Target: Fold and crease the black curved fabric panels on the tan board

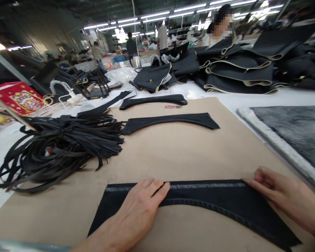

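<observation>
A single camera, worn on the person's head, looks forward and down across the table (212, 150) from the person's own side. The curved black piece (212, 195) lies nearest, close below the lens and seen at a slant from above, reaching almost to the bottom edge of the view. The left forearm (109, 231) enters from the bottom, the right forearm (304, 211) from the right. The view is wide, taking in the bundle of black strips (76, 136) at left, the black stack (241, 77) beyond the table's far right, and distant strip lights (154, 15) along the top.
</observation>
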Motion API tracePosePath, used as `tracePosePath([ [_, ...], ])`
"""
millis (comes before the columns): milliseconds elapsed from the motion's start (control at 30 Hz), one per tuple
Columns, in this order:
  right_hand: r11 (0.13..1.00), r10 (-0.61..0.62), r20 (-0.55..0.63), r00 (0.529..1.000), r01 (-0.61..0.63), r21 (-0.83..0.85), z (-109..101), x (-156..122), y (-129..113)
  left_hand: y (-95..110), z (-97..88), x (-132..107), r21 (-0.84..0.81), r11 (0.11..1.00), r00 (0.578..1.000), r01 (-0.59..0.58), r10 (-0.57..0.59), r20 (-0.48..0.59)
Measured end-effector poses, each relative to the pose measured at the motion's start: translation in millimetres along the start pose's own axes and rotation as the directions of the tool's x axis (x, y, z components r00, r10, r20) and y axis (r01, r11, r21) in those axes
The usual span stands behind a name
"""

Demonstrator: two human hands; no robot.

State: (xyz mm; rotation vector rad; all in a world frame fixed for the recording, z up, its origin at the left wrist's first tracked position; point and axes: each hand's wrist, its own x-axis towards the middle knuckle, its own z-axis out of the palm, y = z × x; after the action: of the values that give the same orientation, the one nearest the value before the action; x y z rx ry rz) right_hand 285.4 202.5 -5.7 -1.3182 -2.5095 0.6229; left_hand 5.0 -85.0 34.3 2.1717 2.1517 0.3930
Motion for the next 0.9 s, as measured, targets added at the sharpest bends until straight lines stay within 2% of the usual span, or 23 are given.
tracePosePath([
  [100, 0.999, 0.009, 0.095, 0.995, -0.006, -0.033, -4, 1, -9, -1, 11.4, 6, 0.042, 0.999, 0.999, -0.03, 0.029, 0.027],
  [200, 1.0, 0.003, 0.117, 0.993, -0.001, -0.018, -8, 1, -7, 0, 15.7, 5, 0.075, 0.997, 0.999, -0.012, 0.01, 0.035],
  [267, 1.0, -0.017, 0.088, 0.996, 0.017, 0.002, -10, -2, -10, 2, 16.0, 3, 0.091, 0.996, 0.999, 0.005, -0.01, 0.05],
  [333, 0.992, -0.12, 0.005, 0.993, 0.12, -0.026, -11, -9, -28, 6, 15.9, 3, 0.096, 0.995, 0.997, 0.01, -0.017, 0.069],
  [367, 0.973, -0.227, -0.034, 0.973, 0.225, -0.058, -9, -14, -43, 7, 16.1, 3, 0.098, 0.995, 0.997, 0.011, -0.018, 0.074],
  [400, 0.929, -0.365, -0.048, 0.93, 0.359, -0.094, -6, -18, -62, 8, 16.3, 3, 0.101, 0.995, 0.997, 0.014, -0.022, 0.074],
  [467, 0.769, -0.633, 0.017, 0.774, 0.632, -0.102, 8, -28, -104, 11, 16.7, 4, 0.103, 0.994, 0.997, 0.03, -0.037, 0.063],
  [533, 0.642, -0.761, 0.067, 0.646, 0.763, -0.076, 26, -35, -139, 13, 16.1, 4, 0.095, 0.994, 0.998, 0.052, -0.056, 0.038],
  [600, 0.58, -0.808, 0.062, 0.586, 0.81, -0.087, 44, -40, -156, 15, 13.7, 3, 0.075, 0.995, 0.998, 0.063, -0.064, 0.01],
  [667, 0.544, -0.831, 0.04, 0.555, 0.826, -0.146, 60, -40, -151, 15, 9.6, 1, 0.046, 0.997, 0.998, 0.068, -0.068, -0.001],
  [767, 0.5, -0.848, 0.068, 0.526, 0.836, -0.227, 75, -33, -117, 10, 2.2, -3, 0.011, 0.995, 0.995, 0.1, -0.1, -0.004],
  [900, 0.512, -0.839, 0.066, 0.541, 0.824, -0.241, 82, -27, -80, -3, -5.5, -19, 0.015, 0.986, 0.986, 0.166, -0.165, -0.036],
])
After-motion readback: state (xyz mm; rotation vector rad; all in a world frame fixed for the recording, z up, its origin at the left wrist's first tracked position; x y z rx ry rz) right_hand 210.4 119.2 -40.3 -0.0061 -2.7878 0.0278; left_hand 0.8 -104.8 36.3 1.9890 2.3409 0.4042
